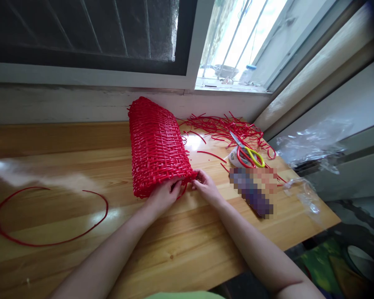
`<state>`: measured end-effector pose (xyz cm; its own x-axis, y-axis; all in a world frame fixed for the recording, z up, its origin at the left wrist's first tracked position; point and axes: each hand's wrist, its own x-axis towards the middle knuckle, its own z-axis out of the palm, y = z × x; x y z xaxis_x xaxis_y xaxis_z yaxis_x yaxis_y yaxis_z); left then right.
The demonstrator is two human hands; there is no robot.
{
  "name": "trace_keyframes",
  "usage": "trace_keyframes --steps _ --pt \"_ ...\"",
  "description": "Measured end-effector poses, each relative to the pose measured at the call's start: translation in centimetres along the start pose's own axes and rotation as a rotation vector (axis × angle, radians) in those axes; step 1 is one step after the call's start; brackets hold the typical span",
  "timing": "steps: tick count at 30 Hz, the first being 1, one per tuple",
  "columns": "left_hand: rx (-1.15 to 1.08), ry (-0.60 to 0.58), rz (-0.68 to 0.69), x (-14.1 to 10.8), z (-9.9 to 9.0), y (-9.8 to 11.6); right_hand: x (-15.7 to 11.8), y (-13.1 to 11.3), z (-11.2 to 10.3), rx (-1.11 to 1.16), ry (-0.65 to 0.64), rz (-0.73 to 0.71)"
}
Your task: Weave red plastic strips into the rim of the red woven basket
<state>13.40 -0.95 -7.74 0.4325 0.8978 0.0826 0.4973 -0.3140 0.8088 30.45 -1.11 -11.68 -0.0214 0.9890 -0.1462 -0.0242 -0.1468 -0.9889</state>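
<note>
A red woven basket (158,145) lies on its side on the wooden table, its near edge towards me. My left hand (166,192) grips that near edge, with some fingers hidden behind the weave. At the basket's near right corner, my right hand (205,187) has its thumb and fingers pinched together. Whether a single strand end is between those fingertips is too small to tell. A short loop of red strand (183,192) hangs between both hands.
Loose red strands (218,126) are heaped by the wall. Scissors (249,153) with red and yellow handles rest on a white roll (235,158), near a blurred phone-like object (252,193). A long red strand (50,244) curves at left. Clear plastic (308,195) lies at the right edge.
</note>
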Motion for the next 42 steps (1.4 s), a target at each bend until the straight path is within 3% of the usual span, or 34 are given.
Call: trace_keyframes --steps 3,7,10,15,18,21,24,27,30,32,35,39,42 --pt "0.016 0.017 -0.012 0.1 0.2 -0.1 0.0 0.1 -0.1 0.012 -0.025 0.000" --pt "0.030 0.025 -0.036 0.2 0.7 0.0 -0.1 -0.2 -0.9 -0.052 -0.153 -0.046" --pt "0.076 0.075 -0.073 0.4 1.1 -0.2 -0.2 -0.6 -1.8 -0.296 -0.171 -0.142" --pt "-0.020 0.099 -0.057 0.9 1.9 -0.5 0.4 -1.0 -2.2 -0.847 -0.057 -0.353" --pt "-0.063 0.107 -0.043 1.0 2.4 -0.3 0.8 -1.5 -2.7 -1.030 -0.028 -0.428" --pt "-0.008 0.164 -0.021 1.0 2.7 -0.1 0.7 -2.9 -4.9 -1.135 0.019 -0.457" --pt "0.032 0.165 -0.020 0.9 2.7 -0.1 -0.2 -4.7 -8.8 -1.221 0.099 -0.414" --pt "0.092 0.077 -0.042 0.5 2.7 -0.3 -1.6 -6.0 -12.3 -1.240 0.189 -0.317" --pt "0.149 -0.054 -0.026 0.3 2.7 -0.3 -2.6 -6.4 -13.9 -1.276 0.191 -0.221" --pt "0.173 -0.100 -0.003 0.3 2.8 -0.4 -2.8 -6.2 -13.9 -1.335 0.177 -0.170" --pt "0.204 -0.044 -0.008 0.6 3.1 -0.8 -2.4 -5.6 -12.7 -1.387 0.199 -0.144" --pt "0.203 0.051 0.003 1.0 3.4 -1.2 -1.0 -4.3 -9.6 -1.255 0.274 -0.337" --pt "0.167 0.064 0.045 1.2 3.7 -1.5 0.4 -2.7 -6.5 -1.066 0.080 -0.469"
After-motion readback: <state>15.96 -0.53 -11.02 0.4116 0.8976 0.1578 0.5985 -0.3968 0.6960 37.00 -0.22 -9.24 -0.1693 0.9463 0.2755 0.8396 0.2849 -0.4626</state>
